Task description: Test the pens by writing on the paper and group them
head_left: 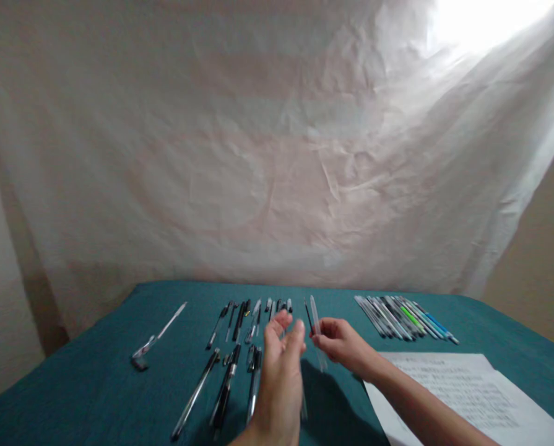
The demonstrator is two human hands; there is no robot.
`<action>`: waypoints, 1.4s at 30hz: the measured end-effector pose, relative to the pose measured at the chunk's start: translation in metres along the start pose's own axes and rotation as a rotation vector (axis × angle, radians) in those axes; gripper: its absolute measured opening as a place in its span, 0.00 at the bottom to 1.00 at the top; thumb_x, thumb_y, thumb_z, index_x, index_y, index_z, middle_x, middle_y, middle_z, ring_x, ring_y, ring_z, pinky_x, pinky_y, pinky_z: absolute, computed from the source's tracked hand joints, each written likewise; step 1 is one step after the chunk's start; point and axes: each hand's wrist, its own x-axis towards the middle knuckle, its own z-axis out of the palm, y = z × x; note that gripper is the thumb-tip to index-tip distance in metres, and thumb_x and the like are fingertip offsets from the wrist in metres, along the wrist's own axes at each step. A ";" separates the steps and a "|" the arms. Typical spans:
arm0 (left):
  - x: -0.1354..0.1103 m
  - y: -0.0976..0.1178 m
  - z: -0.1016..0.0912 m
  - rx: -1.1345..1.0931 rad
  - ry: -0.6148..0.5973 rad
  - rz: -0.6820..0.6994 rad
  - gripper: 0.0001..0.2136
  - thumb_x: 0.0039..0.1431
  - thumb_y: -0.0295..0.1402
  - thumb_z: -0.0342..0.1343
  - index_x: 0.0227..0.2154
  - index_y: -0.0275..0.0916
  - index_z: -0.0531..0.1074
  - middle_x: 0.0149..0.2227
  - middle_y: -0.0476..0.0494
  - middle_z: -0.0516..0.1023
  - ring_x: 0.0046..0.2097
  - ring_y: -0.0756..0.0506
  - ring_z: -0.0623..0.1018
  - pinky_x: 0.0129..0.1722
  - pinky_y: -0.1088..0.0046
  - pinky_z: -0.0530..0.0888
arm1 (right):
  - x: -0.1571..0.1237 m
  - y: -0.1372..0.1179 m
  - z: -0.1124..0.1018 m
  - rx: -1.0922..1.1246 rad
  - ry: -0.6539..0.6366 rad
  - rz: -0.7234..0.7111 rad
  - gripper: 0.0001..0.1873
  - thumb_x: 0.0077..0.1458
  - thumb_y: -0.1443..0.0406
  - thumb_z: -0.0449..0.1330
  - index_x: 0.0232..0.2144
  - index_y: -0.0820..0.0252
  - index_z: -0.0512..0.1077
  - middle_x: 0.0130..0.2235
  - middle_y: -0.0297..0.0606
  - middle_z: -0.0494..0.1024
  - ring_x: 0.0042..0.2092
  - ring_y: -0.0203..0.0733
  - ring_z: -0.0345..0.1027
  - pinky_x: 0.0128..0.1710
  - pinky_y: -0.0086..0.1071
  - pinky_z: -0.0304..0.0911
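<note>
My right hand [339, 342] is closed, thumb and fingers pinching a clear pen barrel [314, 310] that stands nearly upright. Beside that barrel a thin dark rod [307, 314], like a pen refill, also rises from the fingers. To its left, my left hand [280, 365] is raised with thumb and fingers apart, and nothing shows in its grasp. It hides part of the rows of dark and clear pens behind it. Nearest to it on the left lie a black pen [226, 387] and a clear pen [197, 393].
A slim row of pens and refills [397, 317] lies at the back right of the green cloth [119, 396]. Printed sheets [448, 393] cover the front right. Far left is a lone clear pen with a dark cap [140, 362]. A pale sheet [258, 155] hangs behind.
</note>
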 end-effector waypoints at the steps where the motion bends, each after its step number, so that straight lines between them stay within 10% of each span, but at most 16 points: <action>1: 0.000 -0.011 0.002 0.004 -0.025 -0.006 0.19 0.55 0.37 0.57 0.48 0.36 0.63 0.51 0.37 0.67 0.51 0.42 0.69 0.50 0.67 0.65 | -0.005 -0.001 0.002 0.091 -0.009 -0.003 0.06 0.46 0.65 0.55 0.23 0.63 0.65 0.18 0.25 0.60 0.19 0.27 0.50 0.17 0.22 0.47; 7: 0.002 -0.063 0.001 -0.029 -0.306 -0.005 0.18 0.52 0.36 0.59 0.44 0.32 0.67 0.47 0.32 0.72 0.52 0.39 0.69 0.51 0.66 0.63 | -0.018 0.000 0.003 0.217 -0.039 0.021 0.10 0.46 0.61 0.58 0.22 0.62 0.63 0.18 0.26 0.62 0.18 0.27 0.51 0.16 0.22 0.48; 15: 0.007 -0.063 -0.007 0.081 -0.352 0.014 0.14 0.50 0.27 0.59 0.41 0.33 0.66 0.36 0.38 0.74 0.36 0.44 0.75 0.36 0.71 0.70 | -0.029 -0.004 0.003 0.287 -0.113 0.030 0.11 0.46 0.61 0.59 0.22 0.61 0.63 0.20 0.29 0.66 0.22 0.31 0.60 0.21 0.25 0.55; 25: -0.003 -0.070 -0.008 0.209 -0.522 -0.052 0.08 0.48 0.26 0.60 0.33 0.33 0.73 0.31 0.43 0.74 0.33 0.45 0.75 0.35 0.72 0.70 | -0.039 -0.045 -0.043 0.320 0.268 -0.096 0.13 0.53 0.56 0.56 0.30 0.61 0.65 0.16 0.22 0.55 0.17 0.26 0.43 0.16 0.22 0.40; 30: 0.014 -0.048 -0.008 -0.161 -0.342 -0.151 0.07 0.51 0.28 0.61 0.33 0.34 0.70 0.33 0.43 0.75 0.38 0.48 0.75 0.42 0.74 0.70 | -0.052 -0.060 -0.069 0.031 0.023 -0.111 0.13 0.53 0.56 0.56 0.30 0.62 0.67 0.23 0.29 0.64 0.21 0.28 0.50 0.19 0.23 0.45; 35: 0.038 -0.039 -0.016 -0.461 -0.065 -0.296 0.03 0.56 0.22 0.55 0.33 0.32 0.71 0.33 0.42 0.75 0.30 0.53 0.75 0.29 0.81 0.72 | -0.058 -0.058 -0.078 -0.347 -0.160 -0.047 0.16 0.54 0.56 0.53 0.26 0.63 0.70 0.20 0.28 0.57 0.23 0.29 0.46 0.19 0.24 0.43; 42: 0.041 -0.039 -0.014 -0.518 -0.009 -0.304 0.06 0.59 0.18 0.49 0.31 0.29 0.71 0.29 0.43 0.74 0.27 0.55 0.75 0.28 0.83 0.74 | -0.059 -0.052 -0.074 -0.526 -0.250 -0.035 0.14 0.53 0.59 0.53 0.26 0.63 0.74 0.21 0.31 0.66 0.23 0.30 0.52 0.21 0.24 0.46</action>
